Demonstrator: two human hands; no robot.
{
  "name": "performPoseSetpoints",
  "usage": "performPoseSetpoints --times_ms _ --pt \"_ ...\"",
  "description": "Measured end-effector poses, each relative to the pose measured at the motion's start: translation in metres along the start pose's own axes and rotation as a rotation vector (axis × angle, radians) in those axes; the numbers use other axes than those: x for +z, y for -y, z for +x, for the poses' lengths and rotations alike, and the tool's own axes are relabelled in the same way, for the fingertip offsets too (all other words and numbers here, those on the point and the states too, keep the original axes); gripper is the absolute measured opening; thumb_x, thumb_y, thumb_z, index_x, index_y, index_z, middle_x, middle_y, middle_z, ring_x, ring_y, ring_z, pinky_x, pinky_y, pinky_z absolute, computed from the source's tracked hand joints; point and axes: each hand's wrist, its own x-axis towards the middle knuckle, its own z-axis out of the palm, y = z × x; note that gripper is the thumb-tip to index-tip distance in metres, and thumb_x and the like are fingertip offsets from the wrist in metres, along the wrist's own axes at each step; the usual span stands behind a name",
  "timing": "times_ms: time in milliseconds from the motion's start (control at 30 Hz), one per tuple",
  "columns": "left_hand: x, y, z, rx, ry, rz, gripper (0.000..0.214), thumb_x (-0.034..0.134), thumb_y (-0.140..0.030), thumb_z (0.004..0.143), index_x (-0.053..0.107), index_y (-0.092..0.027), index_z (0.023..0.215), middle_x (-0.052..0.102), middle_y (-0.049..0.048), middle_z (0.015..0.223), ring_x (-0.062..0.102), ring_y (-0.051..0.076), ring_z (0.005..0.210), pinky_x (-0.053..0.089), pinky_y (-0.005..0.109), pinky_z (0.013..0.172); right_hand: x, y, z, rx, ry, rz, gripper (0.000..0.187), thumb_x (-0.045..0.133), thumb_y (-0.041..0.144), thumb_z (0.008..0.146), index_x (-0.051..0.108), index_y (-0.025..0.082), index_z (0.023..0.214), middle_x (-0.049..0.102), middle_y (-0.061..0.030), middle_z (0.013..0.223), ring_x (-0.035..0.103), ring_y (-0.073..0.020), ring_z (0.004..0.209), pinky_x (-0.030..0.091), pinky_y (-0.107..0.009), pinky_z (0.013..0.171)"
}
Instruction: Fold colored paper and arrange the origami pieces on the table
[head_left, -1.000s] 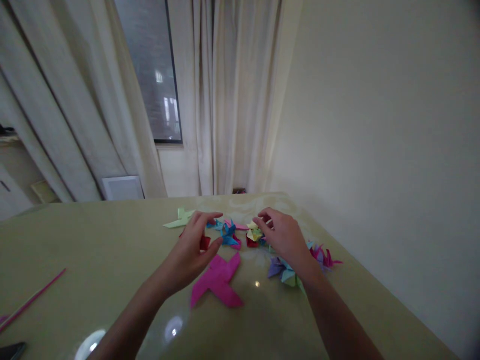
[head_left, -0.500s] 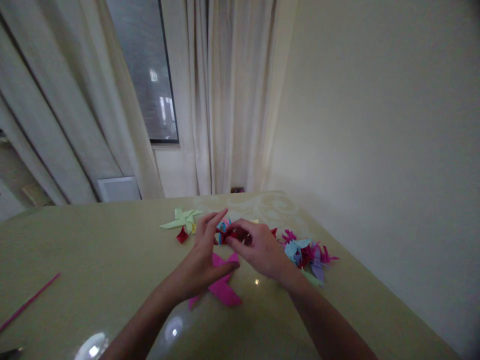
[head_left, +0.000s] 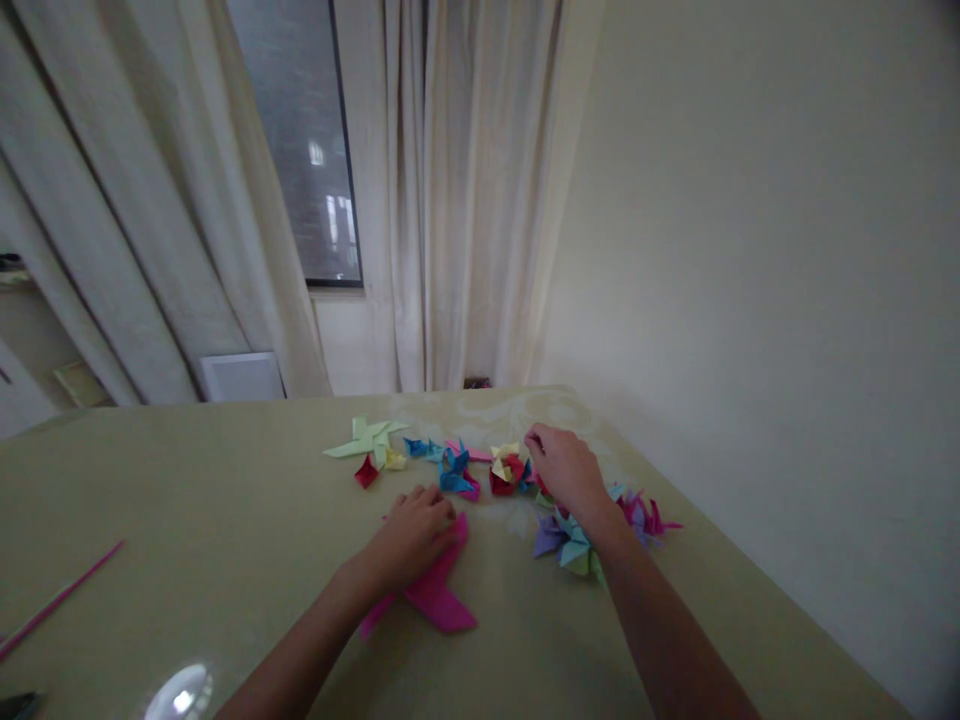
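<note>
My left hand (head_left: 415, 538) rests palm down on a magenta folded paper shape (head_left: 439, 592) lying flat on the table, its fingers curled loosely over the paper. My right hand (head_left: 567, 470) reaches into a cluster of small folded paper pieces, red and yellow (head_left: 507, 468), with the fingers bent down among them; what they hold is hidden. Blue and pink folded pieces (head_left: 457, 473) lie between the two hands. A purple and light-blue piece (head_left: 564, 541) sits beside my right wrist.
A pale green folded shape (head_left: 364, 440) and a small red piece (head_left: 366, 472) lie further left. Pink folded pieces (head_left: 649, 516) sit near the table's right edge. A pink stick (head_left: 58, 600) lies at far left. Curtains, a window and a wall stand behind the table (head_left: 187, 500).
My hands, which met over a red piece half a second ago, have parted. The left dropped onto the magenta shape; the right went back to the red and yellow cluster.
</note>
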Motion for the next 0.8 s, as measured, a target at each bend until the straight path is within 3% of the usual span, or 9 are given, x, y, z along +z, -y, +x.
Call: performPoseSetpoints --times_ms 67,133,200,267,367,467,600,700,800 --pt "0.008 0.005 0.004 -0.028 -0.093 0.015 0.047 0.048 -0.019 0.100 0.058 -0.023 0.145 0.051 0.0160 0.158 0.047 0.036 0.144 0.038 0.058 0.117 0.011 0.010 0.000 -0.100 0.016 -0.015 0.030 0.046 0.025 0.108 0.073 0.022 0.120 0.079 -0.0112 0.114 0.072 -0.0243 0.105 0.047 -0.031 0.084" --pt "0.017 0.013 0.008 -0.037 -0.151 0.013 0.058 0.049 -0.016 0.099 0.047 -0.028 0.156 0.038 0.0128 0.170 0.038 0.036 0.153 0.034 0.061 0.121 0.028 0.021 -0.001 -0.224 0.039 -0.035 0.034 0.048 0.021 0.106 0.068 0.023 0.133 0.073 -0.0114 0.133 0.065 -0.0237 0.122 0.045 -0.031 0.097" --pt "0.023 0.023 0.010 -0.028 -0.174 -0.017 0.053 0.051 -0.018 0.099 0.053 -0.029 0.151 0.040 0.0121 0.169 0.040 0.036 0.152 0.035 0.063 0.121 0.047 0.030 -0.005 -0.318 0.066 -0.066 0.039 0.051 0.017 0.103 0.066 0.024 0.139 0.065 -0.0117 0.146 0.057 -0.0248 0.134 0.041 -0.034 0.107" --pt "0.023 0.034 0.010 -0.011 -0.180 -0.056 0.043 0.051 -0.021 0.100 0.062 -0.025 0.141 0.047 0.0142 0.163 0.046 0.034 0.148 0.038 0.058 0.122 0.064 0.034 -0.009 -0.344 0.090 -0.104 0.038 0.052 0.015 0.101 0.070 0.021 0.134 0.065 -0.0150 0.145 0.054 -0.0289 0.136 0.038 -0.040 0.111" --pt "0.013 0.044 0.008 0.019 -0.178 -0.085 0.033 0.050 -0.024 0.101 0.069 -0.020 0.128 0.059 0.0163 0.150 0.059 0.029 0.136 0.046 0.047 0.118 0.078 0.033 -0.013 -0.305 0.089 -0.154 0.031 0.052 0.016 0.101 0.076 0.014 0.120 0.070 -0.0217 0.133 0.056 -0.0352 0.132 0.036 -0.050 0.112" --pt "-0.002 0.047 0.006 0.041 -0.172 -0.107 0.028 0.051 -0.024 0.101 0.071 -0.019 0.120 0.065 0.0153 0.140 0.065 0.027 0.128 0.050 0.043 0.114 0.078 0.034 -0.003 -0.274 0.064 -0.182 0.029 0.052 0.018 0.103 0.076 0.013 0.117 0.069 -0.0230 0.132 0.056 -0.0351 0.130 0.037 -0.051 0.111" --pt "-0.019 0.045 0.002 0.043 -0.178 -0.128 0.027 0.053 -0.025 0.100 0.072 -0.022 0.119 0.065 0.0145 0.141 0.065 0.029 0.129 0.049 0.045 0.114 0.076 0.048 0.035 -0.283 0.100 -0.204 0.026 0.060 0.027 0.105 0.070 0.014 0.125 0.067 -0.0158 0.134 0.059 -0.0311 0.129 0.043 -0.053 0.112" --pt "-0.033 0.041 -0.003 0.045 -0.192 -0.131 0.030 0.055 -0.027 0.100 0.070 -0.020 0.125 0.064 0.0158 0.142 0.064 0.031 0.131 0.049 0.047 0.115 0.078 0.062 0.066 -0.271 0.185 -0.209 0.036 0.069 0.037 0.103 0.065 0.017 0.132 0.066 -0.0108 0.136 0.067 -0.0282 0.119 0.057 -0.052 0.101" --pt "-0.050 0.035 -0.010 0.072 -0.218 -0.131 0.034 0.051 -0.030 0.103 0.067 -0.020 0.131 0.064 0.0146 0.139 0.065 0.030 0.128 0.049 0.047 0.114 0.079 0.070 0.084 -0.232 0.261 -0.187 0.037 0.069 0.037 0.103 0.064 0.018 0.134 0.066 -0.0107 0.134 0.069 -0.0264 0.112 0.061 -0.048 0.094"
